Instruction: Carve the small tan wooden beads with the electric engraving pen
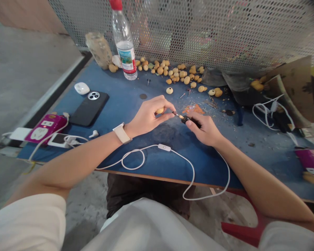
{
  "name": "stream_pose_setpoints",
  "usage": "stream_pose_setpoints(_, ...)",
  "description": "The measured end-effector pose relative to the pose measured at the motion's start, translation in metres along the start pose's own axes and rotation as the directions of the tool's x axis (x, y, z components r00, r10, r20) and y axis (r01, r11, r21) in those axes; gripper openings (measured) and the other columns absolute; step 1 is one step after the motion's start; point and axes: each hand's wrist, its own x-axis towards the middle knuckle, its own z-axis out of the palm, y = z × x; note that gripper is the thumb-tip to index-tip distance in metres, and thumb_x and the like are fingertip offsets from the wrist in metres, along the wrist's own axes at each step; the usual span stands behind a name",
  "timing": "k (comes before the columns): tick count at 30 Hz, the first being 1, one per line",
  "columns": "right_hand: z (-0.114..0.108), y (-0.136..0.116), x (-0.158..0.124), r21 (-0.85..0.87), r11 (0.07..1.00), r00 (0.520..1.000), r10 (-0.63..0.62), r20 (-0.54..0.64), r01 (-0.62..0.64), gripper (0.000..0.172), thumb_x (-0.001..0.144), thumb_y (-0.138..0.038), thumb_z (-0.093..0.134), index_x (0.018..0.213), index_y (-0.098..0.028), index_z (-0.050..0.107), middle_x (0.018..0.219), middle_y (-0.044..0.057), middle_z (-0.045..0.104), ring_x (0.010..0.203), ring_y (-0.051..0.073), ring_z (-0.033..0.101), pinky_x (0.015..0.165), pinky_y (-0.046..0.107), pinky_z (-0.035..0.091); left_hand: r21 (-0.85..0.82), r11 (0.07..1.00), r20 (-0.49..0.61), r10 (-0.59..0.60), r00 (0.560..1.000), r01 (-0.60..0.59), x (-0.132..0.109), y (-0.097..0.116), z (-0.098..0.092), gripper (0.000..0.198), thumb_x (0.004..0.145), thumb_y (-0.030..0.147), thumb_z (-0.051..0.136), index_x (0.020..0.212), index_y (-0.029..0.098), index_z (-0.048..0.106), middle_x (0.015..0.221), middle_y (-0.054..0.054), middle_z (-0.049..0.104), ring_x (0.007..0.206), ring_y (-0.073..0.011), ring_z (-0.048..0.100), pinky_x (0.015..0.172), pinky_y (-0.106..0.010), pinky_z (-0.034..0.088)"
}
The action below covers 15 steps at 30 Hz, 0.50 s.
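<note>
We hold one black tool (185,119) over the counter (170,169), fingers of the right hand (204,129) closed around it; those of the left hand (150,115) pinch its dark tip (175,113), one yellow ball (159,111) behind them. We count two purple boxes (46,128), one cut off; heaped balls (182,74) overlap beyond counting.
</note>
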Motion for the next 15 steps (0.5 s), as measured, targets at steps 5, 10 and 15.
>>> stream_pose_setpoints(5, 0.0008, 0.0022, -0.0012, -0.001, 1.0, 1.0, -0.004, 0.004, 0.004, 0.074, 0.12, -0.097, 0.057, 0.099, -0.028, 0.073, 0.082, 0.003, 0.065, 0.072, 0.022, 0.055, 0.075, 0.04, 0.045, -0.011, 1.0, -0.008, -0.022, 1.0, 0.022, -0.001, 0.0055, 0.0021, 0.034, 0.126, 0.058, 0.076, 0.12, 0.026, 0.088, 0.097, -0.004, 0.076, 0.087, -0.0215, 0.07, 0.094, -0.038, 0.062)
stream_pose_setpoints(10, 0.0, 0.0023, -0.0011, -0.007, 0.999, 0.999, -0.036, -0.003, 0.036, 0.072, 0.122, -0.094, 0.057, 0.101, -0.027, 0.073, 0.083, 0.002, 0.065, 0.072, 0.021, 0.056, 0.076, 0.04, 0.047, -0.033, 0.998, -0.023, -0.05, 0.998, 0.05, -0.0012, 0.0069, 0.0025, 0.034, 0.125, 0.058, 0.079, 0.12, 0.026, 0.089, 0.095, -0.003, 0.075, 0.085, -0.0205, 0.07, 0.093, -0.037, 0.063)
stream_pose_setpoints(15, 0.0001, 0.0048, -0.0014, -0.027, 0.998, 0.998, -0.058, -0.003, 0.058, 0.071, 0.123, -0.092, 0.057, 0.102, -0.027, 0.074, 0.084, 0.003, 0.068, 0.071, 0.021, 0.056, 0.073, 0.039, 0.046, -0.06, 0.996, -0.037, -0.074, 0.997, 0.072, -0.0021, 0.0053, 0.0038, 0.028, 0.122, 0.054, 0.085, 0.121, 0.026, 0.091, 0.094, -0.003, 0.077, 0.083, -0.0195, 0.07, 0.089, -0.036, 0.061)
